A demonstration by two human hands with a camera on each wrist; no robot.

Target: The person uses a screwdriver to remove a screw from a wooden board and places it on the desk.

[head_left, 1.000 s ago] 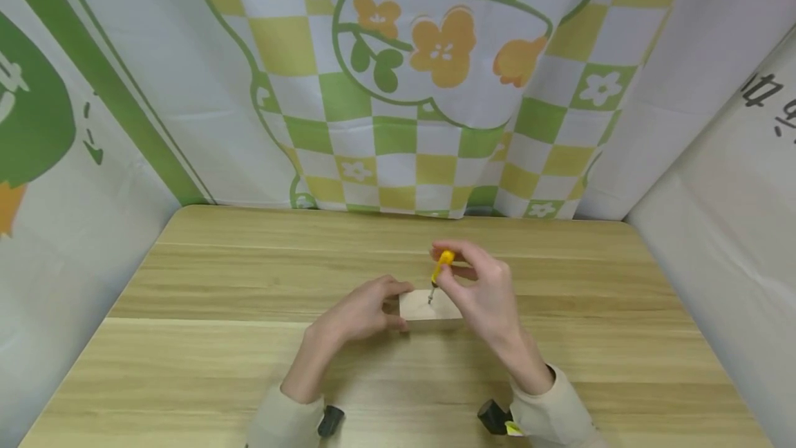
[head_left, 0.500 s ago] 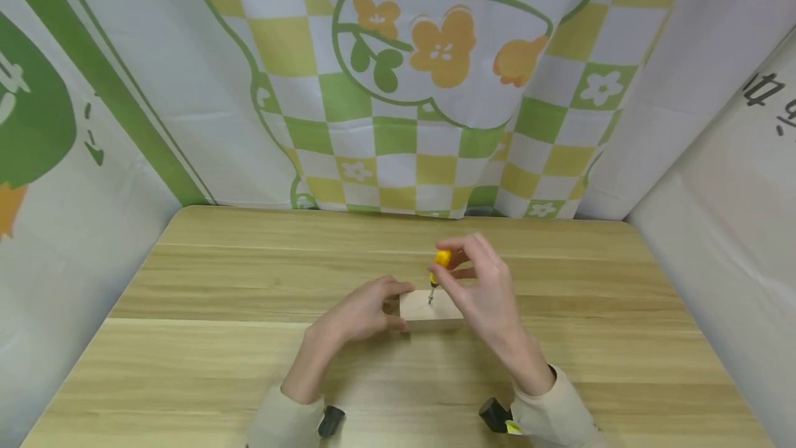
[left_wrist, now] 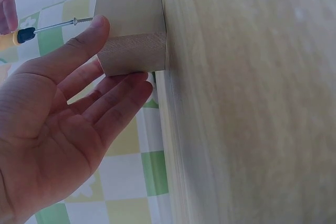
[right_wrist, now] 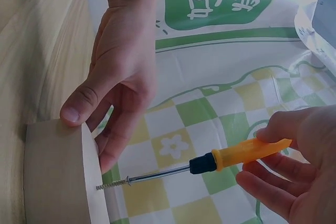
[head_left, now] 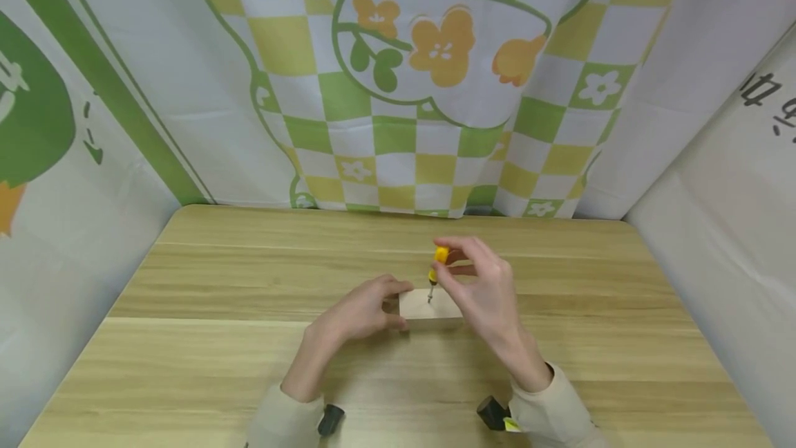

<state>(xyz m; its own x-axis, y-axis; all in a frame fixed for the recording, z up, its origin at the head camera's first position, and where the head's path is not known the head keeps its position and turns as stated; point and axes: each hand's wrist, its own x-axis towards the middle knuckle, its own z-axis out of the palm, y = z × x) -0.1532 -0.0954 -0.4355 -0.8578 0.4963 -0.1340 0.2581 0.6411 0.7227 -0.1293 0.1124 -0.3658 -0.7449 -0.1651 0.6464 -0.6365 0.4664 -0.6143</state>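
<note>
A pale wooden block point(head_left: 415, 305) lies on the table at the middle of the head view. My left hand point(head_left: 357, 311) holds its left end, with the thumb on the near side and the fingers around the far side. A threaded screw point(right_wrist: 112, 184) stands upright in the block's upper face, most of its thread showing. The tip of a screwdriver point(right_wrist: 244, 152) with a yellow handle and black collar meets the screw head. My right hand point(head_left: 488, 289) pinches that handle between thumb and fingers, above the block. The block's right end is behind the right hand in the head view.
The wood-grain table point(head_left: 205, 365) stretches around both hands. A checked, flowered curtain point(head_left: 398, 137) hangs along its back edge, and pale printed sheets close off both sides. Dark wrist devices point(head_left: 493, 413) sit by the sleeves.
My right fingers have shifted around the screwdriver handle, which now leans slightly less to the right. The left hand and the wooden block stay where they were.
</note>
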